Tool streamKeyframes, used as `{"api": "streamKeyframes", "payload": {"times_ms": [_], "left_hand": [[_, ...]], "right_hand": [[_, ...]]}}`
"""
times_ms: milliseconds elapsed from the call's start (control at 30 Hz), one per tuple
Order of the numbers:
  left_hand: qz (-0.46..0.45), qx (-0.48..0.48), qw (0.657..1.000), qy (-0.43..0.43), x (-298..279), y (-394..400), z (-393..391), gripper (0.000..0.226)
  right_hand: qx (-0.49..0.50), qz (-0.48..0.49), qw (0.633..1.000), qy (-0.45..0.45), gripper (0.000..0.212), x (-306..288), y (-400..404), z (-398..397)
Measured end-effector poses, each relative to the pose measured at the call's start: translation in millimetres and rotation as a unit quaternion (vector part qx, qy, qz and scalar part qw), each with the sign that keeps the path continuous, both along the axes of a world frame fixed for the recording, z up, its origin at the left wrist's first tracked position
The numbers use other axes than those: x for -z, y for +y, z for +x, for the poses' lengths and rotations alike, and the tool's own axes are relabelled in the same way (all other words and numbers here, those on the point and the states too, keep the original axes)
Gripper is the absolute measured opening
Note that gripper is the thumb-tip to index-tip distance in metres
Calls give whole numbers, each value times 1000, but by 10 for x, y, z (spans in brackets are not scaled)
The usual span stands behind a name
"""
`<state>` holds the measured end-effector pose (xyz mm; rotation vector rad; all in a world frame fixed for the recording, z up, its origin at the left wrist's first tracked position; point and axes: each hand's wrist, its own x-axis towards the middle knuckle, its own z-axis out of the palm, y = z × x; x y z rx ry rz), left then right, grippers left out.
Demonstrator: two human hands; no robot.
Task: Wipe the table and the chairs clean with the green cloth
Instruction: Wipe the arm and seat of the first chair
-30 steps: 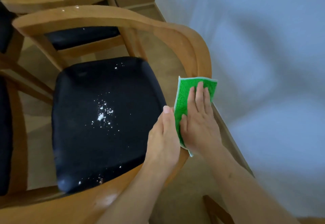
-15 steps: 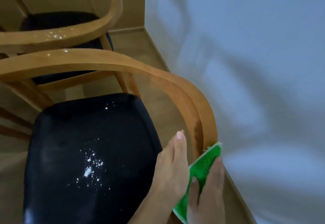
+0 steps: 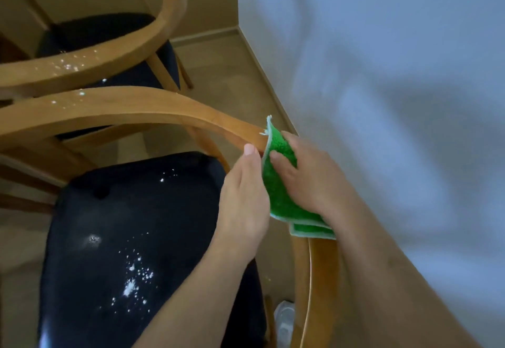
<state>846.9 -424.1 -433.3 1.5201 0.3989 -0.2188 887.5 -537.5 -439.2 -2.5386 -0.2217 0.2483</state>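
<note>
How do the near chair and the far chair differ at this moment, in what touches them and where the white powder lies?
The near chair has the green cloth wrapped on its curved rail, held by the right hand with the left hand alongside; the far chair is untouched. The near chair's powder lies mostly on its seat; the far chair's lies mostly on its rail. Both have wooden frames and dark seats.

Green cloth (image 3: 281,183) looked nubby, coarse-textured, pale-edged. Chair rail (image 3: 136,104) at 10 o'clock was smooth varnished wood, slight sheen. Seat pad (image 3: 131,211) dark, smooth, leather-like, dusted with white powder (image 3: 134,284). Wall (image 3: 382,74) matt.
</note>
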Motion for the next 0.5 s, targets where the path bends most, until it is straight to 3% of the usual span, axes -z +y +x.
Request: {"api": "streamKeyframes", "payload": {"times_ms": [133,200,300,400,500], "left_hand": [[-9,-61,996,66,-57,-27,309,49],[-17,-77,993,91,-36,10,388,47],[-29,-95,989,111,-21,28,438,47],[-45,-116,982,143,-57,49,486,46],[-77,-123,976,162,-61,103,487,47]], "right_hand": [[63,200,975,77,29,96,-159,-222],[103,204,969,99,33,178,-195,-392],[99,117,986,67,29,177,-258,-430],[24,12,998,49,20,94,-116,-11],[-34,-96,993,62,28,114,178,447]]}}
